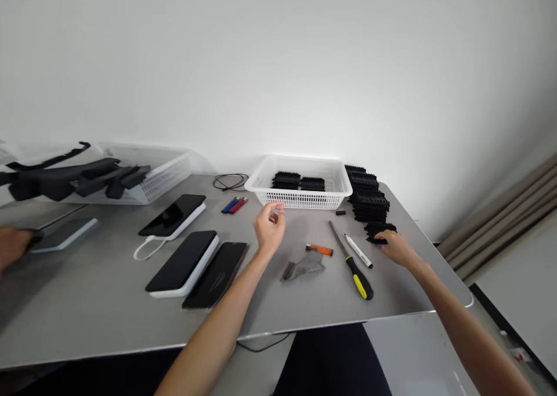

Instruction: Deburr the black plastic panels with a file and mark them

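My left hand [268, 229] is raised over the middle of the table, just in front of the white basket [300, 200]. Its fingers curl in towards the thumb, and nothing shows between them. At the right, my right hand [398, 249] has its fingers closed on the near edge of a black toothed plastic piece [378, 230] lying on the table. Behind that piece, similar black pieces stand in a stack [369, 200]. Two groups of the same black pieces [286, 180] lie inside the basket.
A screwdriver [354, 268], a marker [359, 251], an orange lighter [319, 249] and a grey cloth [303, 266] lie between my hands. Phones and power banks [183, 262] sit left. Further left, another person's hand [13, 245] is near a basket [165, 178] of black parts.
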`<state>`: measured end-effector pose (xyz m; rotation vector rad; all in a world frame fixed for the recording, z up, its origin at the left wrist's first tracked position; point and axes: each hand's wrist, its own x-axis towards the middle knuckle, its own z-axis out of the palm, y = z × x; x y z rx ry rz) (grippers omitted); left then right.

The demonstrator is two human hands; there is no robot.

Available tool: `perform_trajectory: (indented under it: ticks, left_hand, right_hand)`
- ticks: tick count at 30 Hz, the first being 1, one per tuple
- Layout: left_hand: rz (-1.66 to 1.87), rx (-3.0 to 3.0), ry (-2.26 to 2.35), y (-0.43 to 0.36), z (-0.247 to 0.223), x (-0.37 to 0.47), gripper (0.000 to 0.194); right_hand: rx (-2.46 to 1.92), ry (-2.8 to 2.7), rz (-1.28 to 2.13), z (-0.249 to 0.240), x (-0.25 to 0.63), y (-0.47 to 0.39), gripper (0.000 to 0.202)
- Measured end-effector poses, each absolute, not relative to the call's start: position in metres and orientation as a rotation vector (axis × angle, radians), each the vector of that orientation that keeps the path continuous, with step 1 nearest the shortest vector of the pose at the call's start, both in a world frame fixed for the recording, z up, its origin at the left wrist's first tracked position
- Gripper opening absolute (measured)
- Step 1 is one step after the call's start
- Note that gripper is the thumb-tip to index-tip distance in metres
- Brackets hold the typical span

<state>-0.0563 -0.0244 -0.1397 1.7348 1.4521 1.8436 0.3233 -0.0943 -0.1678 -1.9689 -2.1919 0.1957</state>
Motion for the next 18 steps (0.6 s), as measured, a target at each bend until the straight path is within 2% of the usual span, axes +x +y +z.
perform_trajectory:
  ticks: [7, 12, 18]
  left_hand:
    - [1.831, 1.809, 1.258, -0.027, -0.149, -0.063, 0.017]
    - [1.742, 1.863, 1.211, -0.035, -0.151, -0.055, 0.014]
    - [1.442, 1.772, 0.958, -0.048, -0.157, -0.038, 0.035]
  right_hand:
    - [-1.804, -2.217, 0.174, -0.153, 0.321, -0.103, 0.036]
    - [-1.412, -2.120, 0.002, -0.122, 0.279, -0.119, 0.027]
    - [-1.049, -2.181, -0.390, -0.101, 0.190, -0.093, 0.026]
